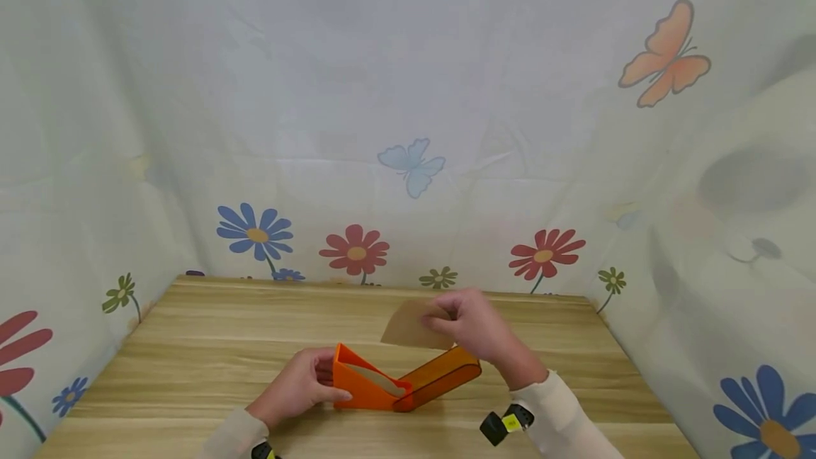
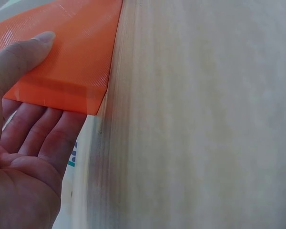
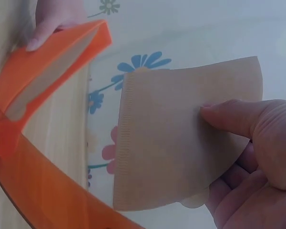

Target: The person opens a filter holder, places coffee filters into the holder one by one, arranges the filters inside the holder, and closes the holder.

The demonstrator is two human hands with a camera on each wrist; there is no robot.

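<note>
An orange coffee filter holder (image 1: 360, 389) stands on the table with its see-through amber lid (image 1: 444, 376) swung out to the right. My left hand (image 1: 298, 382) grips its left end, thumb on the near face and fingers behind, as the left wrist view shows on the orange wall (image 2: 76, 52). Pale paper (image 3: 52, 76) shows through the holder's opening. Above the lid, my right hand (image 1: 474, 324) pinches a brown paper coffee filter (image 3: 157, 138) between thumb and fingers. The filter has a crimped edge and hangs apart from the holder.
The wood-grain table (image 1: 255, 317) runs back to a pale curtain (image 1: 306, 91) printed with flowers and butterflies. More curtain closes in both sides. Dark cameras, one at each sleeve, are strapped on, such as the right wrist camera (image 1: 494, 428).
</note>
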